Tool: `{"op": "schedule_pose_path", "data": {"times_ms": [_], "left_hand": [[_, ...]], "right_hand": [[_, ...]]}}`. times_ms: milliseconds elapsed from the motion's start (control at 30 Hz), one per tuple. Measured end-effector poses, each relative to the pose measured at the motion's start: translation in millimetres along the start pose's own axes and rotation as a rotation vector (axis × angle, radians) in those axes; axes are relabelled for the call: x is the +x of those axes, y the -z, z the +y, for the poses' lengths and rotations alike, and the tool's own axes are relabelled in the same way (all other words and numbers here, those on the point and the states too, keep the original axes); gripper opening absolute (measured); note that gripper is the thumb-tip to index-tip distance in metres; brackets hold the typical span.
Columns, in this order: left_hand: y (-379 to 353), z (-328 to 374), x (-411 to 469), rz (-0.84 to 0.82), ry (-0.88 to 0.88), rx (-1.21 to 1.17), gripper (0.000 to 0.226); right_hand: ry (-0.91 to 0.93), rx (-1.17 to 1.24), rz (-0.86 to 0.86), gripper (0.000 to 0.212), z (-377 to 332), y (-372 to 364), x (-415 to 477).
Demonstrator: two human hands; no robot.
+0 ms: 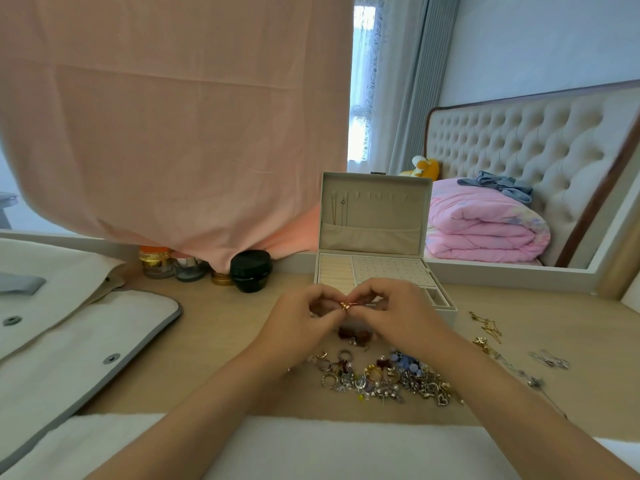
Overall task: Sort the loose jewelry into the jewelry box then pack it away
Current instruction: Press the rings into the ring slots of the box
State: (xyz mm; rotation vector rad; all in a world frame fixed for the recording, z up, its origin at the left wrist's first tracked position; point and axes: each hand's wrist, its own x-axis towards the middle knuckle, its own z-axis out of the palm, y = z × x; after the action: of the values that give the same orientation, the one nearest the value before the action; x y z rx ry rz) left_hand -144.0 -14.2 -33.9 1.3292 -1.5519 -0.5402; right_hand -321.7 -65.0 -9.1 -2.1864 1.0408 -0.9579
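Both hands meet just in front of the box [391, 270]. My left hand [304, 317] and right hand [394, 313] each pinch one end of a small gold piece [345, 305] between thumb and fingertips, with the other fingers curled in. The piece is too small for me to tell whether it is an earring or a clasp. Its long axis appears to run left to right, from one pinch to the other. It sits over the box's near edge, so the open tray lies straight ahead, on the far side of the hands, with the lid standing upright behind it. The piece is midway between the hands, so neither is clearly nearer the tray. The ring rolls [334, 275] lie toward the left hand, and the perforated panel and small compartments toward the right, the compartments partly hidden by it. The pile [381, 375] of loose jewelry lies on the table [214, 327] on my side of the hands, and the chains [488, 327] lie apart from it at the right. I judge the sorting to be at an early stage, as the pile is large and the visible tray looks mostly unfilled.
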Motion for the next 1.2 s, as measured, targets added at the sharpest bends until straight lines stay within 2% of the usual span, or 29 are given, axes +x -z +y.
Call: {"op": "schedule_pose_path", "data": {"times_ms": [67,167,267,333,400,533,700,867,1200], "left_hand": [[3.4,0.6,6.0,0.005,-0.029,-0.015,0.015],[7.5,-1.4,14.9,0.051,-0.066,0.074,0.027],[12.5,-8.9,20.2,0.122,-0.102,0.275,0.038],[16.3,-16.4,19.9,0.086,-0.146,0.441,0.041],[19.0,-23.2,20.0,0.041,-0.177,0.529,0.043],[19.0,-21.7,30.5,0.052,-0.206,0.508,0.044],[17.1,-23.4,42.0,0.009,-0.29,0.603,0.038],[16.8,-35.6,41.1,-0.026,-0.316,0.609,0.039],[16.3,-44.0,37.2,-0.035,-0.326,0.599,0.043]], "right_hand": [[-0.022,0.053,0.081,0.011,-0.6,-0.6,4.4],[-0.036,-0.014,0.18,0.01,1.7,-2.4,17.3],[-0.008,-0.126,0.241,0.007,3.3,-3.9,33.0],[-0.003,-0.164,0.251,0.006,4.9,-6.1,42.3],[-0.018,-0.218,0.226,0.005,6.7,-10.1,49.9],[-0.007,-0.343,0.181,0.002,11.0,-18.6,58.1],[0.046,-0.473,0.135,0.006,16.8,-24.3,61.7],[0.048,-0.452,-0.023,0.009,18.5,-14.3,65.0],[0.075,-0.481,-0.043,0.016,22.3,-14.5,61.3]]}}
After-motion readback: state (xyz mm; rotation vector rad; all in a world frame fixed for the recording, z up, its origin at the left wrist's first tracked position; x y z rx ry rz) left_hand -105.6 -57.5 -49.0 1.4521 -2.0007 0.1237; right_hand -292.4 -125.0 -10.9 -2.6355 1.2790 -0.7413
